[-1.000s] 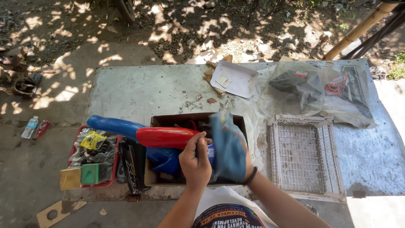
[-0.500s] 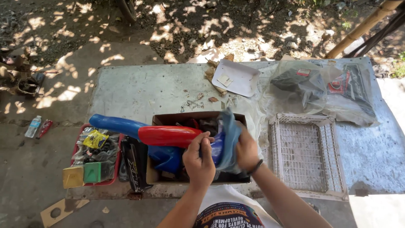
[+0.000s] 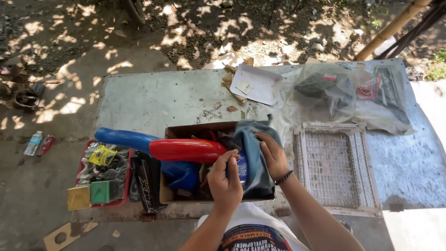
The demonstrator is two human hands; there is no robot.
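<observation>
Just over the cardboard box (image 3: 186, 132) on the desk (image 3: 153, 100), a small blue object (image 3: 242, 168) is clamped upright in the left hand (image 3: 226, 180), while the blue-grey cloth (image 3: 253, 148) draped at its right is pinched by the right hand (image 3: 274, 155).

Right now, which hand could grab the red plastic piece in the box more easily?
Probably the left hand: it sits right beside the red piece in the box. The right hand rests farther away, on the blue cloth.
</observation>
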